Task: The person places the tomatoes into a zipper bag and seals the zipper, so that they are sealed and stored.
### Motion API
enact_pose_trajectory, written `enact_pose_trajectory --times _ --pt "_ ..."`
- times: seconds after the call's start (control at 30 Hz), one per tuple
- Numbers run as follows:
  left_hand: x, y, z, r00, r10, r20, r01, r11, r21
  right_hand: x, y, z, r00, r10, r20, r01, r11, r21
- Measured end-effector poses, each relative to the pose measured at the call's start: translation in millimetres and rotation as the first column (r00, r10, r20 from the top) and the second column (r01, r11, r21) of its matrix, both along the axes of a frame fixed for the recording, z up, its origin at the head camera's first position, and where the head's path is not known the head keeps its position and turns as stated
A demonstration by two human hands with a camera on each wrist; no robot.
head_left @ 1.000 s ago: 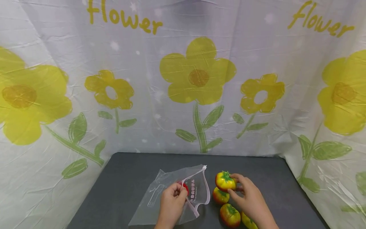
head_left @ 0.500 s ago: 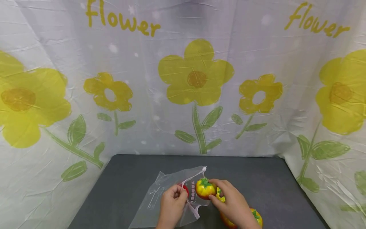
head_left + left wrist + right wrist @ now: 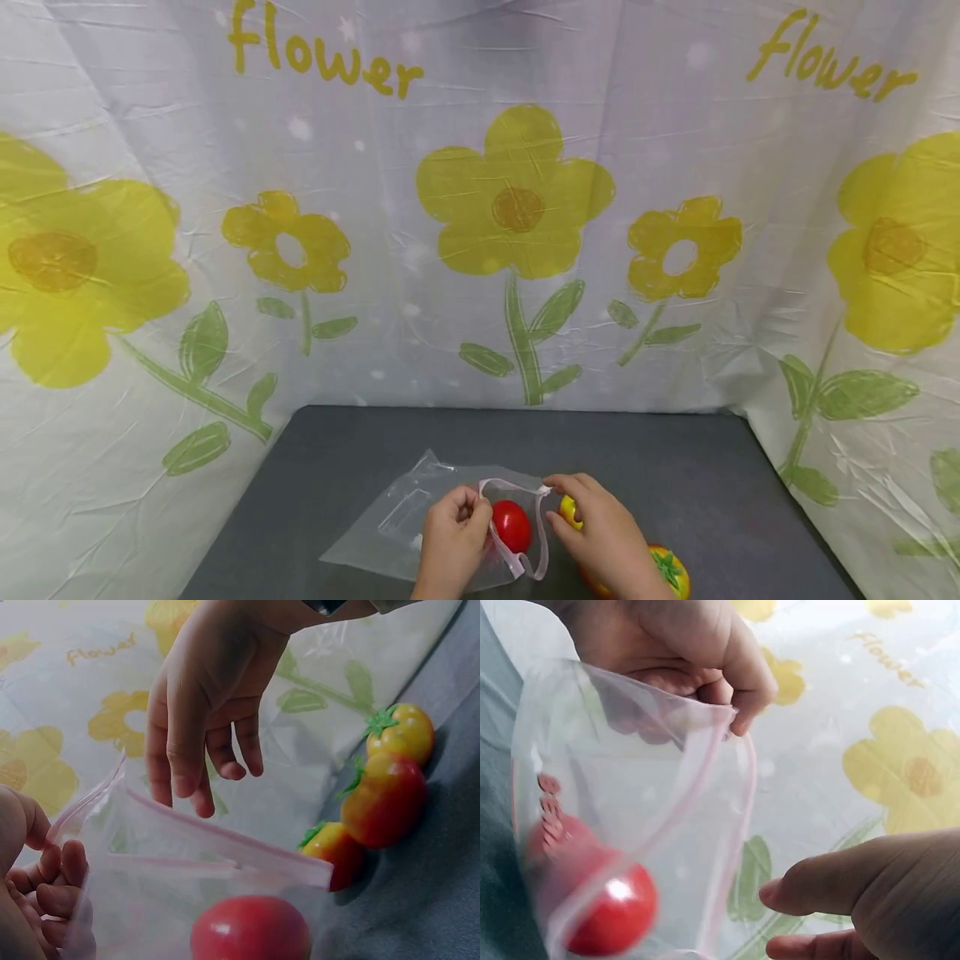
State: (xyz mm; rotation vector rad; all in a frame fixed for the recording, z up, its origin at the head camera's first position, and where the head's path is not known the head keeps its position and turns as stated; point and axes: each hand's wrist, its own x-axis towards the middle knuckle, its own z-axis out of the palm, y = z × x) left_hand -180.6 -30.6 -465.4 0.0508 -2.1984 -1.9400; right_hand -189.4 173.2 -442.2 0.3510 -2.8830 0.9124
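My left hand (image 3: 453, 533) pinches the pink-edged rim of a clear zip bag (image 3: 408, 521), holding its mouth apart. Inside the mouth lies a toy tomato (image 3: 512, 527), its shiny red underside showing. The right wrist view gives that tomato (image 3: 615, 911) in front of another red shape (image 3: 562, 840) seen through the plastic. Just right of the opening, my right hand (image 3: 600, 533) hovers with nothing in its grasp, its fingers loosely extended. In the left wrist view the right hand (image 3: 214, 705) hangs above the bag's rim (image 3: 225, 840), fingers pointing down.
Several red-and-yellow toy tomatoes with green tops, such as this tomato (image 3: 386, 799), sit on the dark table (image 3: 360, 442) to the right, partly hidden by my right hand in the head view. A flower-printed curtain (image 3: 390, 292) surrounds the table at the back and sides.
My right hand has carried a toy tomato leftward to the bag's mouth and let it go inside. The bag's opening has shifted and sagged; my left hand has kept its pinch.
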Motion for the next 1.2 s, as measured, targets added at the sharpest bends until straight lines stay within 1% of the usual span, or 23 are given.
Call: enact_pose_trajectory --times 0.1,0.3,0.4,0.5,0.6,0.7,0.9,0.97,1.13,1.2 --pt "0.3 0 0.1 1.000 0.000 0.008 0.000 1.000 -0.004 0.7 4 0.9 0.999 -0.039 0.008 0.039 0.999 -0.007" --pt "-1.2 0 1.4 1.000 0.004 0.008 -0.004 1.000 0.026 0.8 20 0.2 0.992 -0.124 -0.024 0.124 0.992 -0.008" --pt "-1.1 0 1.6 1.000 0.011 0.002 -0.011 1.000 0.015 -1.6 30 -1.6 0.988 -0.154 0.006 0.154 0.988 -0.002" --pt "-1.0 -1 2.2 1.000 -0.002 0.009 0.002 1.000 0.026 -5.9 40 -5.7 0.983 -0.178 0.043 0.178 0.984 -0.002" --pt "-0.8 -1 3.4 1.000 -0.013 0.018 0.013 1.000 0.028 -11.7 47 -12.8 0.980 -0.192 0.054 0.192 0.981 0.005" --pt "-1.1 0 4.0 1.000 -0.010 0.021 0.010 1.000 0.021 -17.8 52 -20.7 0.976 -0.207 0.067 0.205 0.978 0.025" --pt "-1.2 0 3.7 1.000 -0.005 0.027 0.005 1.000 0.023 -30.5 54 -36.9 0.965 -0.199 0.171 0.187 0.979 0.083" --pt "-1.0 0 3.2 0.999 -0.009 0.032 0.008 0.999 0.033 -33.7 54 -42.6 0.964 -0.196 0.180 0.181 0.979 0.095" --pt "0.1 0 2.3 0.999 -0.022 0.047 0.019 0.999 0.046 -40.0 53 -54.2 0.962 -0.211 0.175 0.196 0.975 0.102" --pt "0.3 0 2.0 0.998 -0.020 0.055 0.018 0.999 0.039 -42.9 52 -57.5 0.955 -0.220 0.200 0.203 0.974 0.103"
